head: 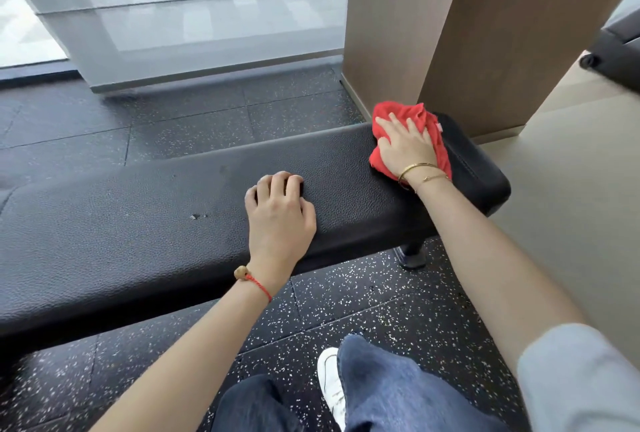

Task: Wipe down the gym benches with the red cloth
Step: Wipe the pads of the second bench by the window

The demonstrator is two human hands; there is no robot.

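We see a long black padded bench (145, 223) running across the view, w/ a textured top. The red cloth (408, 119) lies bunched on the bench top near its right end, close to the far edge. Our right hand (405, 147) lies flat on the cloth, fingers (393, 121) straight and spread, palm pressing the fabric down onto the pad; red folds stick out beyond the fingertips and on both sides of the hand. Two thin gold bracelets (420, 171) sit on that wrist.

Our left hand (278, 209) rests on the bench top approx. mid-length, nearer the front edge, well apart from the cloth. Its fingers (277, 182) are curled under, knuckles up, tips touching the pad, holding nothing. A red string bracelet (258, 284) w/ a bead circles that wrist.

A small scuff (196, 216) marks the pad left of the left hand. Under the right end, a bench leg (412, 255) meets the black speckled floor (381, 303). Beyond the right end stands a wood-toned pillar (450, 33); behind the bench is a window w/ a grey blind (207, 15). At the bottom we see blue jeans (388, 393) and a white shoe (330, 383).
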